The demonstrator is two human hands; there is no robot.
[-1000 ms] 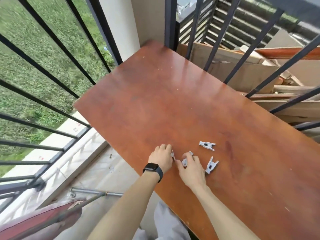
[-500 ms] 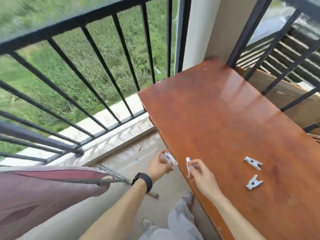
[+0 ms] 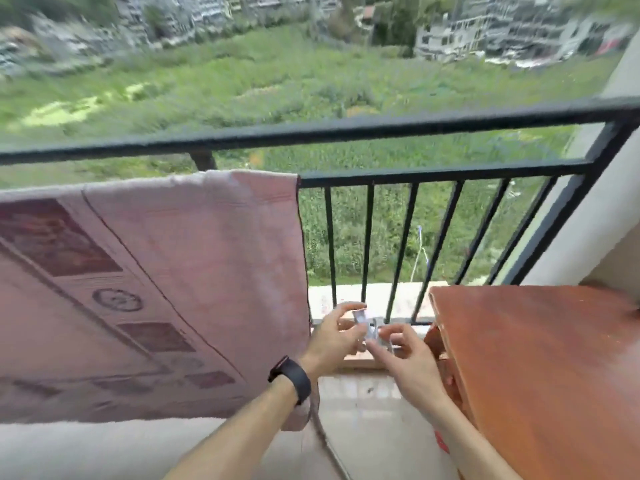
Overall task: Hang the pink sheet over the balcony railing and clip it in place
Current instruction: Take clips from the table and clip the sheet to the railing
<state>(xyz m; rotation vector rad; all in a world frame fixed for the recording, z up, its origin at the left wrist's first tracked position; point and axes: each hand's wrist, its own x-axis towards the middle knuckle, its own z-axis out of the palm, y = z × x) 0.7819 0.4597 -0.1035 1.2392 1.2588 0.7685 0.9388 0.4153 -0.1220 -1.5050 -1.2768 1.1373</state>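
The pink sheet (image 3: pixel 180 271), patterned with darker rectangles, hangs over the lower rail of the black balcony railing (image 3: pixel 433 174) and fills the left half of the view. Just right of the sheet's edge, low in front of the bars, my left hand (image 3: pixel 334 336) pinches a small white clip (image 3: pixel 360 317). My right hand (image 3: pixel 405 351) pinches a second white clip (image 3: pixel 375 332) close beside it. The two hands nearly touch. Motion blur hides the clips' details.
A reddish-brown wooden table (image 3: pixel 540 368) stands at the right, its corner close to my right hand. A beige wall (image 3: pixel 588 237) rises at the far right. Pale balcony floor (image 3: pixel 374 427) lies below the hands. A black watch (image 3: pixel 294 377) sits on my left wrist.
The view swung left from the table to the railing and sheet. Both hands lifted off the table with a clip each and came together in front of the bars.
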